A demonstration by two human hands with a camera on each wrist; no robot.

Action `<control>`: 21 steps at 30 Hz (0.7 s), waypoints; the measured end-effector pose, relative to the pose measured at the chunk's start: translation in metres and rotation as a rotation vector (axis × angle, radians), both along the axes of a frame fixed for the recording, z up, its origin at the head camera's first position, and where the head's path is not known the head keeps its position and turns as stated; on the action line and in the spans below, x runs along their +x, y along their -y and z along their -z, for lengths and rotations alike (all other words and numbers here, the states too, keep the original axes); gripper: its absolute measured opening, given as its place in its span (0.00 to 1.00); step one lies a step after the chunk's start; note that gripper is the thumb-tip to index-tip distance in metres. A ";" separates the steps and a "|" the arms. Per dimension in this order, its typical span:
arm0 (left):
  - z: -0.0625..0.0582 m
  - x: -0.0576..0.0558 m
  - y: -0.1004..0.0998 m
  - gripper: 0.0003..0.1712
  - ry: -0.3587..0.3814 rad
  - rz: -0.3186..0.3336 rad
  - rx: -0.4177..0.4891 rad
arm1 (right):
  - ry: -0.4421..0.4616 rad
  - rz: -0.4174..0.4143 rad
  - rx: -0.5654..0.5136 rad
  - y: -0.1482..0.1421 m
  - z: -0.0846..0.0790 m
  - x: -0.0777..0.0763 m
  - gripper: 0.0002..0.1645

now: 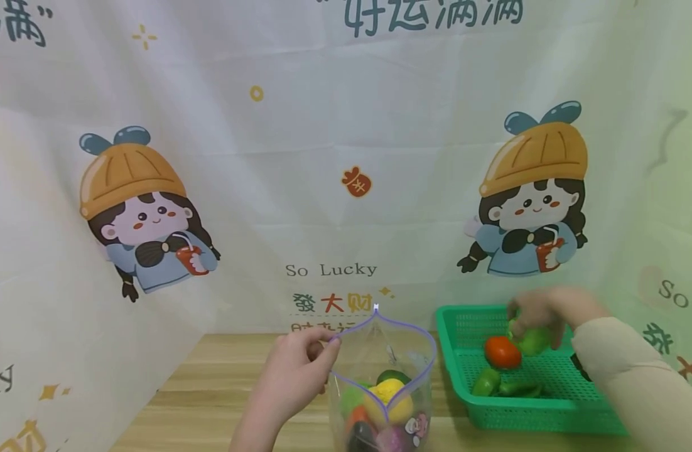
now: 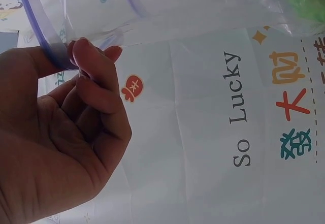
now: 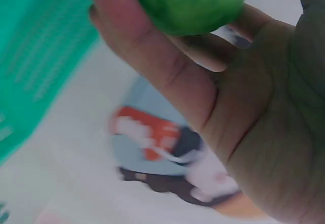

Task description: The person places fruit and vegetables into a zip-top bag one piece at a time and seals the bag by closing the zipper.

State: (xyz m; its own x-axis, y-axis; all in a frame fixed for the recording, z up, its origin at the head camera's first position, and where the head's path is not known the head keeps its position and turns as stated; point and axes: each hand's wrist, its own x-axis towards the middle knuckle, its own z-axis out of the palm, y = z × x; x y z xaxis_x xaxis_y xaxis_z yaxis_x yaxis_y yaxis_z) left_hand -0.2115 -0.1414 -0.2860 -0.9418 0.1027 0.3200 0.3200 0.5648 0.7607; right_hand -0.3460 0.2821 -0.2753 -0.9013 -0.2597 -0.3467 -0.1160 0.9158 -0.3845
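By its purple zip edge, my left hand [image 1: 297, 370] pinches a clear zip bag [image 1: 351, 351], which stands with its mouth wide apart. Inside the bag are a yellow bumpy fruit [image 1: 390, 392], a dark purple piece [image 1: 362, 436], and several green, orange and purple pieces. In the left wrist view, thumb and fingers [image 2: 96, 71] meet on the bag's edge. Over the green basket [image 1: 470, 405], my right hand [image 1: 540, 311] grips a rounded, light green vegetable [image 3: 190, 3], its exact kind unclear. The fingers partly cover it.
Inside the basket lie a red tomato [image 1: 502, 353], a green pepper [image 1: 486, 381] and a long green pepper [image 1: 520, 388]. The wooden table [image 1: 210, 389] meets a printed white cloth [image 1: 323, 220] at the back; more cloth hangs at both sides.
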 end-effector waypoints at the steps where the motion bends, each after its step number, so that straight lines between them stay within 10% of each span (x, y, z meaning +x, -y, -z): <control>1: 0.000 0.000 0.000 0.12 -0.002 -0.001 -0.002 | -0.020 -0.011 -0.077 0.005 -0.006 0.005 0.36; 12: -0.001 0.000 0.000 0.13 0.004 0.001 -0.016 | -0.859 -0.494 -0.518 0.069 -0.007 0.089 0.30; 21: -0.001 0.000 0.001 0.13 0.011 0.009 -0.012 | -1.121 -0.613 -0.660 0.105 0.003 0.126 0.41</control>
State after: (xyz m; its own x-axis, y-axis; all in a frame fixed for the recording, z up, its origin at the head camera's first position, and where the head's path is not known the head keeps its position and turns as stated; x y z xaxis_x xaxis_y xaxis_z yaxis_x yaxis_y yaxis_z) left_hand -0.2115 -0.1420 -0.2855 -0.9444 0.1147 0.3081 0.3165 0.5713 0.7573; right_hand -0.2198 0.1768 -0.2787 -0.3027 -0.5301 0.7921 -0.9396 0.3054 -0.1546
